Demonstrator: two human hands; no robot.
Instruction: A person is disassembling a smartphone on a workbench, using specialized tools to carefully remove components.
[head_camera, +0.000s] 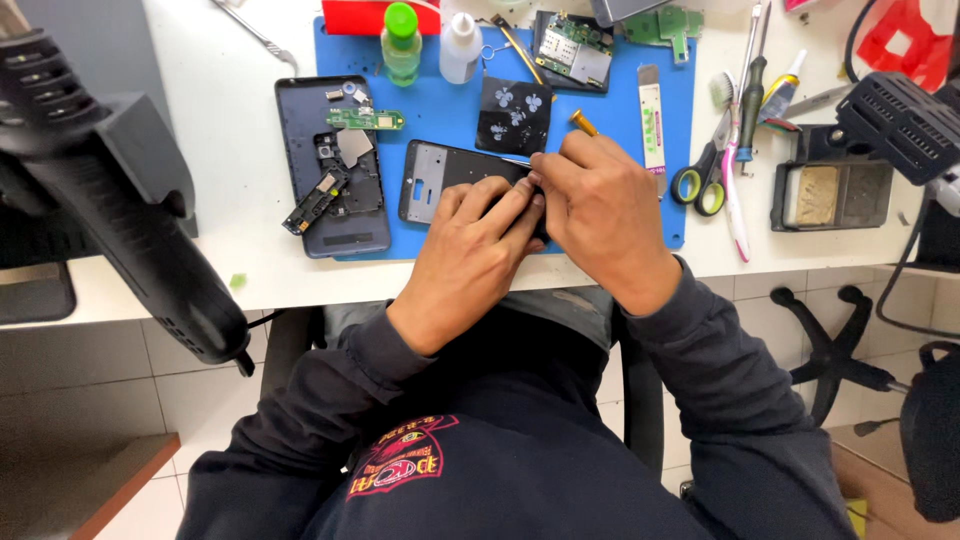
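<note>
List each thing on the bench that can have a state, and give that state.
phone frame: flat on the blue mat, under both hands
left hand: pressing on the frame
right hand: pinching a thin tool at the frame's edge
phone back shell: opened, parts exposed
green-capped bottle: upright, capped
white bottle: upright, capped
scissors: closed

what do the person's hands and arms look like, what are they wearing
Both hands are bare: the left hand and right hand wear no gloves, rings or watch that I can see. Both arms are in long dark navy sleeves ending at the wrists, part of a sweatshirt with a red and yellow chest emblem.
</note>
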